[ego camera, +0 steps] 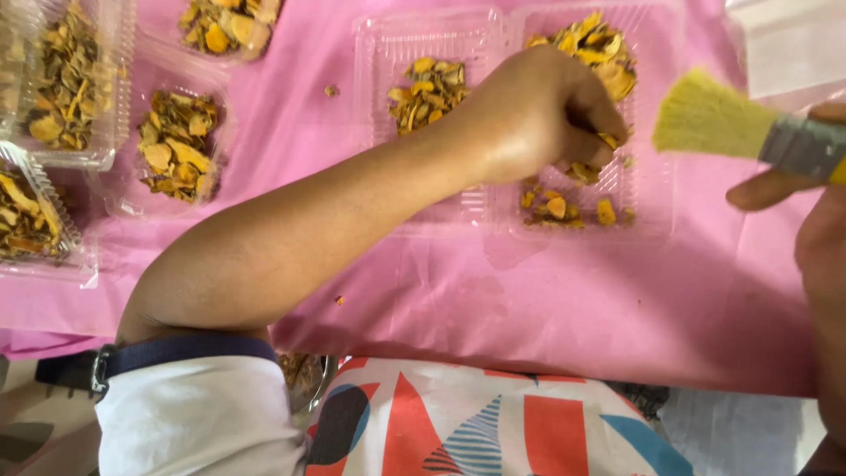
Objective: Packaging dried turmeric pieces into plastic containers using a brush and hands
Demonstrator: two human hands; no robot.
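Observation:
My left hand (pixel 546 110) reaches across over an open clear plastic clamshell tray (pixel 493 216) on the pink sheet, fingers pinched on dried yellow-orange slices (pixel 586 167) in its right half. More slices (pixel 427 92) lie in the tray's left half. My right hand (pixel 793 181) at the right edge holds a brush (pixel 749 132) with pale yellow bristles and a grey metal band, bristles pointing left toward the tray.
Several other clear trays of dried slices (pixel 176 145) stand at the left and top on the pink sheet (pixel 617 300). A metal bowl (pixel 304 379) peeks out under the table edge. A patterned cloth (pixel 493 423) covers my lap.

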